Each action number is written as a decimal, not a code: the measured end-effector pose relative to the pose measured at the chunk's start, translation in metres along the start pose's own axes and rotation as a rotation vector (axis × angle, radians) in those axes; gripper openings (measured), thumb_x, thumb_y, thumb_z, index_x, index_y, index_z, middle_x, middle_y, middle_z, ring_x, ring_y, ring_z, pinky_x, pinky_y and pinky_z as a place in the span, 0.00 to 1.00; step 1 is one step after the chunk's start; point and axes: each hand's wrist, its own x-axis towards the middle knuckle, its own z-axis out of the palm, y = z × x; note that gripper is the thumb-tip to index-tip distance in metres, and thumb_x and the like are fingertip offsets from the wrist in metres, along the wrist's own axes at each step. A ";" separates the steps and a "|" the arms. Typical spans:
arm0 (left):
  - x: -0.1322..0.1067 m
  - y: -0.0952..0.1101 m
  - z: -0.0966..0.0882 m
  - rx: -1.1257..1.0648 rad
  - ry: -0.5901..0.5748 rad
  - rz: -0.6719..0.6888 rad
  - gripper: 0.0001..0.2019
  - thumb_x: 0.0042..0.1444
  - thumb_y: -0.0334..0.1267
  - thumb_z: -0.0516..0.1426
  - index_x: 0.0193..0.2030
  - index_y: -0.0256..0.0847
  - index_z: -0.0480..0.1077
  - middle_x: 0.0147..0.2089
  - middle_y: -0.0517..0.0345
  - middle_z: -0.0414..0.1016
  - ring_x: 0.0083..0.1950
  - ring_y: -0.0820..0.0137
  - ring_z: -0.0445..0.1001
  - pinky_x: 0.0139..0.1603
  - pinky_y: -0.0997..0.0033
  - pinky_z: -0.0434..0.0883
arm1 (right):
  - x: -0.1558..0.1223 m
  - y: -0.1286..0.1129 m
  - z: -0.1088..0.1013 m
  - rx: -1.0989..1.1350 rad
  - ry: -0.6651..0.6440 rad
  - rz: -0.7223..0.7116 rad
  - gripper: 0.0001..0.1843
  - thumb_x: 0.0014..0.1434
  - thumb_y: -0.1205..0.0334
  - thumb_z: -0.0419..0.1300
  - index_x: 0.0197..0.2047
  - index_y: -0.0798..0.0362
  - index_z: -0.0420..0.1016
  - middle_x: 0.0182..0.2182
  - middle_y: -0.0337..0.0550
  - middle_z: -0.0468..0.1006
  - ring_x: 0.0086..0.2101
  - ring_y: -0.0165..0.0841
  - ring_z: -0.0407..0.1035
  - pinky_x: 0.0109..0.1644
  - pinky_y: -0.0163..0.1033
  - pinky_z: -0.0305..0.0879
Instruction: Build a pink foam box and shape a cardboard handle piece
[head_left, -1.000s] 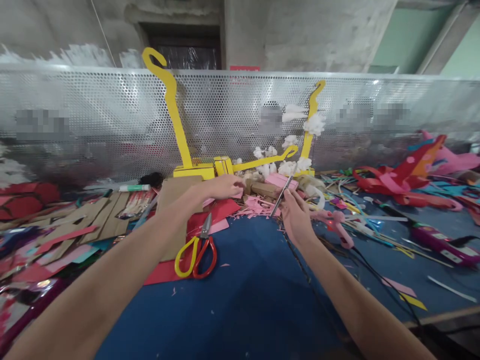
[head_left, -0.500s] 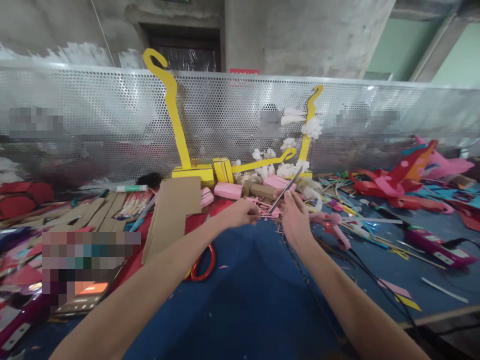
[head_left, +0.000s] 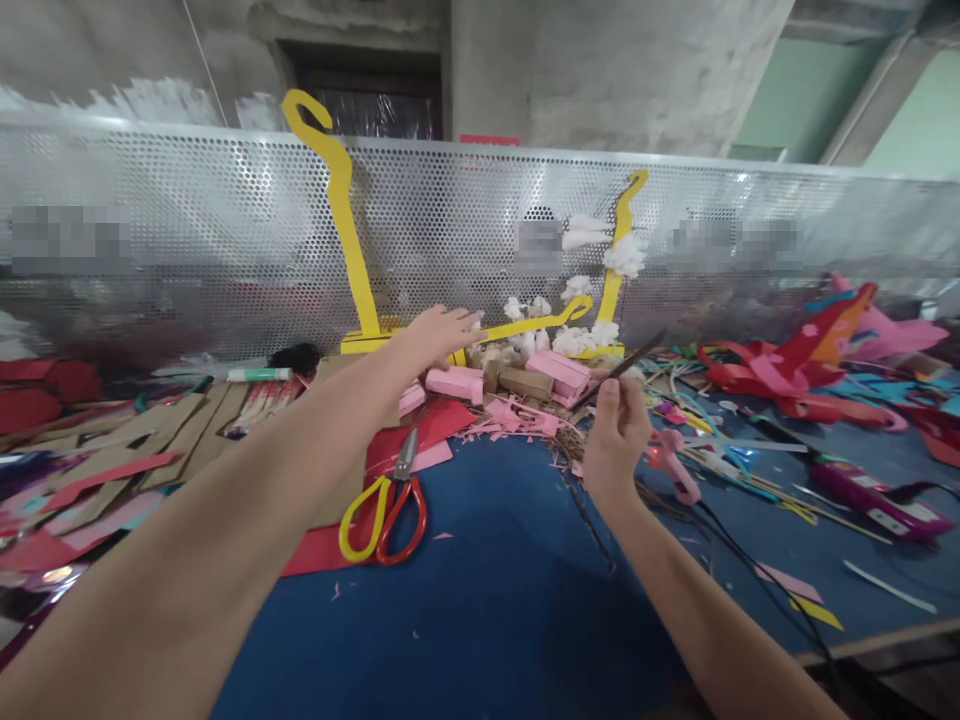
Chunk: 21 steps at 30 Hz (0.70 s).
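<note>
One dark strip [head_left: 636, 358] is pinched in our right hand [head_left: 619, 437]; beyond the scissors [head_left: 403, 470], our left hand [head_left: 441, 336] spreads its fingers. The red sign [head_left: 489, 140] looks blurry.

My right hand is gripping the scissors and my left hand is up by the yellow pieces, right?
Not the scissors: in the head view, the right hand grips a slim dark strip, while the scissors lie on the work surface, untouched. The left hand is indeed up by the yellow pieces.
</note>
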 end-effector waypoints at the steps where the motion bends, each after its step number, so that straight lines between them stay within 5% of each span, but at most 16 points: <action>1: -0.002 -0.002 -0.002 0.025 -0.036 -0.011 0.43 0.44 0.34 0.72 0.68 0.50 0.65 0.77 0.47 0.54 0.75 0.46 0.54 0.70 0.43 0.57 | -0.001 -0.001 0.000 -0.005 -0.015 -0.001 0.19 0.69 0.47 0.55 0.44 0.55 0.76 0.32 0.40 0.71 0.33 0.33 0.65 0.41 0.40 0.62; 3: -0.008 -0.005 -0.004 0.037 -0.094 -0.066 0.48 0.41 0.36 0.73 0.70 0.48 0.62 0.80 0.47 0.43 0.78 0.44 0.45 0.73 0.40 0.47 | -0.002 -0.003 0.000 -0.016 -0.050 -0.002 0.19 0.69 0.46 0.55 0.43 0.54 0.75 0.32 0.40 0.71 0.33 0.33 0.64 0.41 0.39 0.62; 5: -0.014 -0.009 -0.004 0.011 -0.109 -0.103 0.39 0.46 0.35 0.70 0.67 0.47 0.67 0.79 0.46 0.48 0.77 0.47 0.46 0.74 0.43 0.43 | -0.003 -0.005 0.000 -0.026 -0.090 -0.003 0.18 0.69 0.46 0.54 0.43 0.52 0.75 0.33 0.41 0.72 0.34 0.34 0.65 0.41 0.39 0.62; 8: -0.023 -0.016 -0.004 -0.029 -0.101 -0.101 0.30 0.53 0.33 0.64 0.64 0.48 0.70 0.74 0.48 0.62 0.73 0.53 0.57 0.72 0.52 0.49 | -0.006 -0.008 0.000 -0.032 -0.153 -0.003 0.18 0.69 0.45 0.54 0.44 0.51 0.75 0.34 0.41 0.72 0.34 0.35 0.65 0.40 0.40 0.62; 13: -0.031 -0.032 -0.005 -0.128 -0.152 -0.279 0.34 0.56 0.35 0.62 0.70 0.44 0.63 0.59 0.39 0.77 0.58 0.48 0.75 0.61 0.53 0.65 | -0.012 -0.009 0.001 -0.047 -0.252 0.022 0.17 0.70 0.46 0.54 0.44 0.50 0.75 0.30 0.38 0.70 0.29 0.34 0.61 0.35 0.38 0.60; 17: -0.041 -0.047 0.001 -0.162 -0.155 -0.362 0.15 0.57 0.34 0.60 0.49 0.36 0.80 0.47 0.37 0.82 0.51 0.48 0.79 0.55 0.55 0.69 | -0.014 -0.008 0.001 -0.048 -0.302 0.031 0.16 0.70 0.47 0.54 0.44 0.50 0.75 0.32 0.40 0.73 0.32 0.35 0.64 0.37 0.39 0.60; 21: -0.061 -0.060 0.014 -0.200 -0.090 -0.403 0.15 0.59 0.43 0.59 0.45 0.35 0.80 0.42 0.37 0.82 0.53 0.47 0.78 0.54 0.53 0.70 | -0.015 -0.006 0.001 -0.050 -0.361 0.040 0.17 0.70 0.47 0.54 0.44 0.50 0.75 0.32 0.40 0.73 0.32 0.35 0.65 0.38 0.39 0.62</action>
